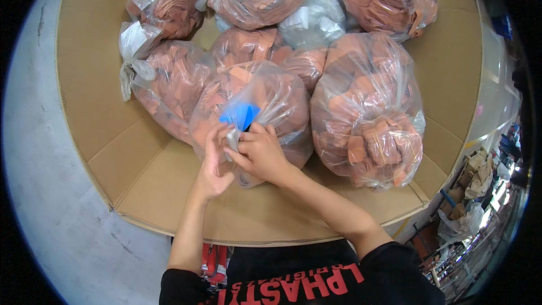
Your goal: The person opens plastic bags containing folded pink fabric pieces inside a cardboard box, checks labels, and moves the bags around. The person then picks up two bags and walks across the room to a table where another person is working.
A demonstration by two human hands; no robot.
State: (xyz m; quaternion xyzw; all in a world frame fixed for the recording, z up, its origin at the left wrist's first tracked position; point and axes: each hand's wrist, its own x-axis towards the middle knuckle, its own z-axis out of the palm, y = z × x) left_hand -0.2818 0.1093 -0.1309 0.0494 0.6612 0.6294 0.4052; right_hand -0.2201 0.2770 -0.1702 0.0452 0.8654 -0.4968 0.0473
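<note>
the clear bag (285,93) of orange-brown pieces lies just beyond the fingers, its gathered mouth (232,137) between both hands. the right hand (264,151) has thumb and curled fingers closed on that plastic; the left hand (212,164) meets it with bent fingertips, thumb standing apart, and whether it grips i cannot tell. a blue piece (243,116) shows just past the fingertips. similar bags (367,87) sit around, within a cardboard box (454,73).
</note>
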